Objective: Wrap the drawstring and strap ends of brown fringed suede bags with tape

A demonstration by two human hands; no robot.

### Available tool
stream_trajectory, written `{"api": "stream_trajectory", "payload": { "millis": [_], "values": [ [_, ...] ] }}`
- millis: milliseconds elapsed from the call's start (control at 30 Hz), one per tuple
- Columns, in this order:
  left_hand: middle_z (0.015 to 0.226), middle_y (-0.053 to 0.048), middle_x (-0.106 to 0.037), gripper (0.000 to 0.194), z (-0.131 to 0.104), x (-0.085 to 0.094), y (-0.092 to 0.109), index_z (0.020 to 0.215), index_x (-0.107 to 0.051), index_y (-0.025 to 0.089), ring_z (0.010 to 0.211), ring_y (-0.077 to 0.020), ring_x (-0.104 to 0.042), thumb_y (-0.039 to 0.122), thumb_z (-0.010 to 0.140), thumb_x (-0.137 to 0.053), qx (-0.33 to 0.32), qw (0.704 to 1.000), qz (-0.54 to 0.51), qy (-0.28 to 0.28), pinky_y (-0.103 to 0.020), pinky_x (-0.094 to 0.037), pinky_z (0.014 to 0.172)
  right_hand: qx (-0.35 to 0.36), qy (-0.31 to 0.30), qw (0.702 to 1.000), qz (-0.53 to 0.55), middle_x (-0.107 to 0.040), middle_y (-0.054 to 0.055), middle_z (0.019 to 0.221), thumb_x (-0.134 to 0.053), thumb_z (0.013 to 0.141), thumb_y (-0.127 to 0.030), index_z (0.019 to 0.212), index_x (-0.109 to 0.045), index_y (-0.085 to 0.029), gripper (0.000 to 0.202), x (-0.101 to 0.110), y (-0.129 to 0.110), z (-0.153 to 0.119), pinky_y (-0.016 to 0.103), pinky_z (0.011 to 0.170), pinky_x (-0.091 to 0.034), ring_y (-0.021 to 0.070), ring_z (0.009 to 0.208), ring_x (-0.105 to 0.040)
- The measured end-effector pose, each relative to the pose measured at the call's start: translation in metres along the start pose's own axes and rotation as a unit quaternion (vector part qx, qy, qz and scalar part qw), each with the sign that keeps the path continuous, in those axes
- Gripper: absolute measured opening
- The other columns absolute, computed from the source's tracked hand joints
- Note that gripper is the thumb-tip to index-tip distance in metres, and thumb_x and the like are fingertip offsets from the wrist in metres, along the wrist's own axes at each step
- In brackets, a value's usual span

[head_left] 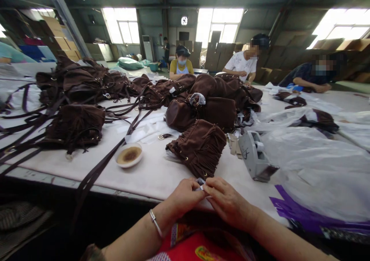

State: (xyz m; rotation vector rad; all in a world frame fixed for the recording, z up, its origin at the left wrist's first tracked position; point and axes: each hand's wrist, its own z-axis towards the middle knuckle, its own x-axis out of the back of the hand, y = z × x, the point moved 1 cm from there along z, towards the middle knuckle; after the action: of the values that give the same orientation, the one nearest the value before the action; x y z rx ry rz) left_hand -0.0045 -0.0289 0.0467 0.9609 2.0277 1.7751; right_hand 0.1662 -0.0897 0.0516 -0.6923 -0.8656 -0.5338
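Observation:
At the table's near edge, my left hand point(186, 194) and my right hand point(227, 201) meet, their fingers closed in a pinch. Between them is a small piece of thin white wrapping point(200, 187); whatever it covers is hidden by the fingers. Just beyond my fingertips lies a dark brown fringed bag point(199, 147) with gold eyelets, tilted on the table. A short strap with a buckle point(164, 136) rests left of this bag. Farther left stands a white bowl point(129, 155) holding something tan with a dark brown patch.
Brown bags point(214, 95) are heaped across the table point(138, 184), with long straps point(100, 168) trailing over its front edge at left. A grey tape dispenser point(256, 157) and clear plastic bags point(315, 168) lie at right. Several people work across the table.

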Motion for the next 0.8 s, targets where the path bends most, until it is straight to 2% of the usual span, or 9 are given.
{"api": "stream_trajectory", "payload": {
  "millis": [133,267,367,433,533,633,700,733,800],
  "values": [
    [0.055,0.005,-0.041,0.028,0.002,-0.003,-0.007,0.054,-0.05,0.017,0.053,-0.0087,-0.033,0.036,0.072,-0.058,0.042,0.994,-0.096,-0.016,-0.024,-0.025,0.05,-0.027,0.064,0.998,0.0,-0.063,0.013,0.107,-0.044,0.094,-0.008,0.12,-0.058,-0.018,0.031,-0.013,-0.004,-0.007,0.04,0.086,-0.055,0.0227,0.098,-0.06],
    [0.055,0.004,-0.041,0.03,0.004,-0.003,-0.009,0.054,-0.051,0.017,0.053,-0.0094,-0.035,0.036,0.076,-0.056,0.038,0.998,-0.051,0.009,-0.025,-0.027,0.051,-0.055,0.117,0.992,-0.008,-0.064,0.013,0.108,-0.048,0.092,-0.006,0.121,-0.059,-0.018,0.033,-0.022,-0.01,-0.011,0.041,0.086,-0.055,0.0236,0.1,-0.06],
    [0.066,0.0,-0.052,0.03,0.004,-0.002,-0.002,0.053,-0.054,0.016,0.067,-0.0133,-0.049,0.031,0.078,-0.056,-0.022,0.998,0.033,0.058,-0.025,-0.037,0.062,-0.092,0.141,0.986,-0.01,-0.065,0.012,0.112,-0.05,0.091,-0.007,0.119,-0.062,-0.021,0.033,-0.012,-0.009,-0.021,0.043,0.09,-0.054,0.0243,0.105,-0.06],
    [0.076,-0.003,-0.058,0.029,0.005,-0.002,0.003,0.055,-0.059,0.016,0.078,-0.0163,-0.054,0.03,0.08,-0.056,-0.059,0.993,0.073,0.073,-0.026,-0.042,0.071,-0.141,0.185,0.972,-0.02,-0.065,0.012,0.112,-0.053,0.09,-0.01,0.114,-0.064,-0.021,0.029,0.008,-0.001,-0.032,0.042,0.091,-0.054,0.0241,0.106,-0.061],
    [0.087,-0.007,-0.063,0.029,0.006,-0.003,0.003,0.064,-0.066,0.017,0.086,-0.0194,-0.058,0.032,0.085,-0.054,-0.09,0.986,0.117,0.074,-0.028,-0.045,0.078,-0.246,0.287,0.924,-0.064,-0.067,0.012,0.109,-0.057,0.09,-0.019,0.105,-0.068,-0.02,0.018,0.053,0.023,-0.056,0.042,0.094,-0.052,0.024,0.104,-0.062],
    [0.094,-0.009,-0.064,0.033,0.009,-0.006,-0.003,0.072,-0.07,0.019,0.091,-0.0216,-0.059,0.038,0.089,-0.05,-0.114,0.978,0.159,0.076,-0.031,-0.047,0.082,-0.415,0.37,0.829,-0.066,-0.07,0.011,0.104,-0.057,0.089,-0.033,0.102,-0.069,-0.019,0.023,0.099,0.058,-0.086,0.041,0.09,-0.052,0.0239,0.096,-0.065],
    [0.096,-0.01,-0.065,0.035,0.013,-0.006,-0.009,0.075,-0.072,0.02,0.092,-0.023,-0.06,0.042,0.089,-0.049,-0.125,0.972,0.182,0.08,-0.032,-0.049,0.083,-0.517,0.394,0.76,-0.024,-0.073,0.01,0.096,-0.057,0.085,-0.04,0.103,-0.07,-0.017,0.031,0.12,0.082,-0.106,0.038,0.082,-0.054,0.024,0.089,-0.067],
    [0.097,-0.01,-0.066,0.036,0.015,-0.006,-0.011,0.076,-0.072,0.02,0.093,-0.0237,-0.061,0.044,0.089,-0.049,-0.131,0.97,0.19,0.079,-0.032,-0.05,0.084,-0.548,0.395,0.737,-0.007,-0.074,0.009,0.092,-0.058,0.083,-0.042,0.101,-0.071,-0.016,0.034,0.127,0.093,-0.115,0.037,0.078,-0.054,0.0242,0.086,-0.068],
    [0.1,-0.01,-0.067,0.037,0.019,-0.005,-0.014,0.078,-0.074,0.021,0.096,-0.0254,-0.062,0.047,0.087,-0.05,-0.139,0.968,0.196,0.077,-0.034,-0.05,0.086,-0.574,0.373,0.729,0.0,-0.074,0.008,0.086,-0.058,0.079,-0.043,0.095,-0.073,-0.014,0.037,0.135,0.112,-0.125,0.035,0.073,-0.053,0.0245,0.081,-0.068]
  ]
}}
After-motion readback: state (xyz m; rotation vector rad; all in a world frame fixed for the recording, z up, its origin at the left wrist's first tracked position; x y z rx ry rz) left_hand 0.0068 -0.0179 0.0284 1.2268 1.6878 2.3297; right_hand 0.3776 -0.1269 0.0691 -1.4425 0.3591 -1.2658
